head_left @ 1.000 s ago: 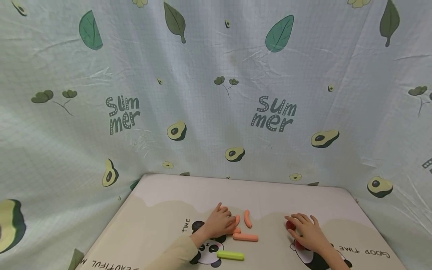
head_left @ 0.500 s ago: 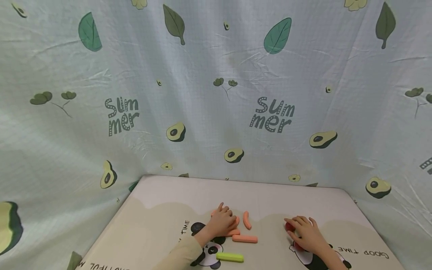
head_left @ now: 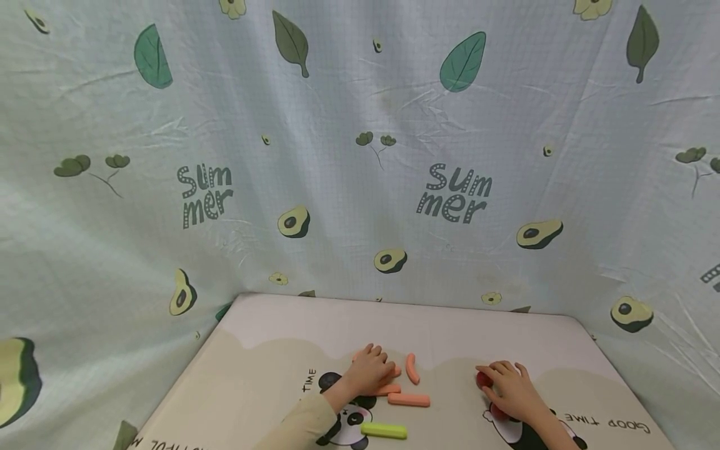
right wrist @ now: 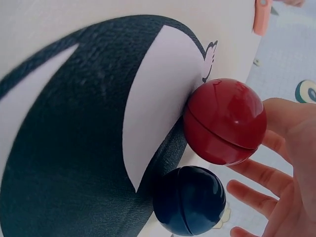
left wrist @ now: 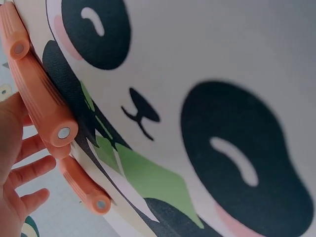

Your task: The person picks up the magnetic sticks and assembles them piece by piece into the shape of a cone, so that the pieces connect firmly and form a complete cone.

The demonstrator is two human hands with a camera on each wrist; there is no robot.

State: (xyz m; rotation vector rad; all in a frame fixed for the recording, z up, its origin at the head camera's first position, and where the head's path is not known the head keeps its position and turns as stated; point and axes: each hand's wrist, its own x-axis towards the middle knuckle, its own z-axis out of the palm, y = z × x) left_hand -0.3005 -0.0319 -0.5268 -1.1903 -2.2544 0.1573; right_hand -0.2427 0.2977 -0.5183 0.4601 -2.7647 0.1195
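Head view, left hand: the left hand [head_left: 368, 370] reaches over the orange sticks [head_left: 409, 399], fingers spread above those under the palm; the bent stick [head_left: 412, 369] is just beside its fingers, on their right.
Head view, green stick: the green stick [head_left: 384, 430] lies apart from the left hand, nearer the wearer.
Head view, right hand: the right hand [head_left: 513, 389] arches over a red ball [head_left: 484, 379] at its fingertips, with a second red shape [head_left: 498, 412] beneath the palm's near edge.
Left wrist view, fingers: apart and loosely extended behind the sticks; none is seen wrapped round one.
Left wrist view, sticks: probably light, stiff plastic, hard to break; ribbed sides should resist slipping, so mid-length looks the best hold. The silver discs [left wrist: 64, 133] on the ends may be magnets, better left uncovered.
Right wrist view, fingers: apart, one against a red ball; which of the head view's two it is, I cannot tell.
Right wrist view, balls: the blue ball [right wrist: 189, 200] sits just beside the red, off the other fingertips. Both look hard, glossy, slippery and apt to roll; opposite sides at the widest part suit thumb and fingers.
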